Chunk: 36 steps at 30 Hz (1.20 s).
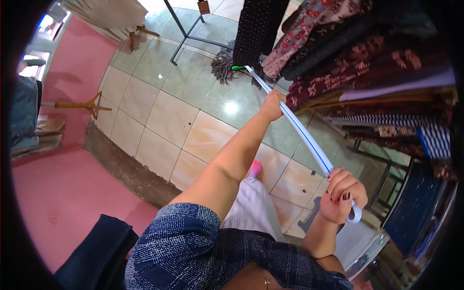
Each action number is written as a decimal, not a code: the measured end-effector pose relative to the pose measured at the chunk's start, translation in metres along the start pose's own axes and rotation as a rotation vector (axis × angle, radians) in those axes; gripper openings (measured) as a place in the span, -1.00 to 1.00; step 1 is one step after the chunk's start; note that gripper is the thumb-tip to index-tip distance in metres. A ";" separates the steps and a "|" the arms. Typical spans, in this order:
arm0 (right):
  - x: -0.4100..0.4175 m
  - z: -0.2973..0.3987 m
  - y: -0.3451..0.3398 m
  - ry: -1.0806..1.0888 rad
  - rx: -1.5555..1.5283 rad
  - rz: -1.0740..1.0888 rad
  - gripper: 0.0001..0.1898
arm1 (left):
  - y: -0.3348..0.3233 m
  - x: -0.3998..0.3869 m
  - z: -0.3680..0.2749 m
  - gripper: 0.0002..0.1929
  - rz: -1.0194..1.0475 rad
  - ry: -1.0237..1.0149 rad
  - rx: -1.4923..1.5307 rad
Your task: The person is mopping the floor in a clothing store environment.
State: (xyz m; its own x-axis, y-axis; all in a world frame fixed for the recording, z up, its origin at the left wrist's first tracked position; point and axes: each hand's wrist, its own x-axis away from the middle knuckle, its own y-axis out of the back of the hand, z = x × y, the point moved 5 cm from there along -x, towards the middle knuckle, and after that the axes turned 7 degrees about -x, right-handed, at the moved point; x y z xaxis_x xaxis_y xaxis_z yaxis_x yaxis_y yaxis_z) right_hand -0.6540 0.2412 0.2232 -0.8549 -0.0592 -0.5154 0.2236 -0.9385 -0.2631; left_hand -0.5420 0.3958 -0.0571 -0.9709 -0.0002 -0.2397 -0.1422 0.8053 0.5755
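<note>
A string mop with a grey head [223, 66] rests on the tiled floor at the upper middle, partly hidden by hanging clothes. Its white handle with a blue stripe [308, 135] slants down to the right, and a green part shows near the head. Around the middle of the handle, my left hand [272, 105] is closed, with that arm stretched forward. My right hand [342, 194] grips the handle near its upper end, where a ring-shaped tip sticks out below the palm.
Clothes [348, 69] hang along the right, close to the handle. A dark metal rack [185, 36] stands at the top. At the left are a pink wall [72, 47] and a wooden stand foot [85, 105]. A grey plastic object [311, 217] lies low beside my right forearm.
</note>
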 end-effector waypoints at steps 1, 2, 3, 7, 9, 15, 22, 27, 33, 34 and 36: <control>0.006 0.005 0.002 -0.031 0.012 0.016 -0.69 | 0.000 0.009 -0.004 -0.86 -0.014 0.035 -0.028; 0.010 0.013 0.006 -0.060 0.022 0.033 -0.70 | 0.001 0.020 -0.011 -0.86 -0.031 0.067 -0.060; 0.017 0.030 0.009 -0.074 0.018 0.064 -0.71 | 0.000 0.036 -0.024 -0.86 -0.011 0.047 -0.048; 0.048 0.095 0.031 -0.175 -0.162 0.114 -0.69 | 0.008 0.130 -0.073 -0.89 0.208 0.030 -0.057; 0.077 0.109 0.033 -0.143 -0.097 0.030 -0.70 | 0.015 0.179 -0.071 -0.87 0.268 0.066 -0.066; 0.132 0.100 0.039 -0.297 -0.126 0.031 -0.67 | 0.039 0.243 -0.050 -0.75 0.340 0.183 -0.182; 0.170 0.163 0.172 -0.094 -0.164 -0.288 -0.65 | -0.103 0.215 -0.142 -0.75 0.512 -0.055 -0.173; 0.185 0.268 0.257 0.100 0.116 -0.436 -0.65 | -0.260 0.194 -0.278 -0.77 0.737 -0.329 0.075; 0.178 0.258 0.308 0.286 0.375 -0.627 -0.71 | -0.417 0.145 -0.336 -0.82 0.986 -0.537 0.187; 0.179 0.247 0.321 0.334 0.476 -0.721 -0.68 | -0.430 0.124 -0.334 -0.83 0.982 -0.530 0.158; 0.178 0.235 0.346 0.300 0.496 -0.661 -0.67 | -0.444 0.096 -0.359 -0.86 1.108 -0.379 0.100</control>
State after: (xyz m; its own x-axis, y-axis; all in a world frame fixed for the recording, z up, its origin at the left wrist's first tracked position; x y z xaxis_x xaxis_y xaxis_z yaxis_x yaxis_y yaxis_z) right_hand -0.8390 -0.1741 0.2325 -0.5626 0.5753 -0.5937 -0.5625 -0.7926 -0.2351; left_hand -0.6417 -0.1745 -0.0555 -0.4331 0.8925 0.1263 0.7760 0.2979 0.5560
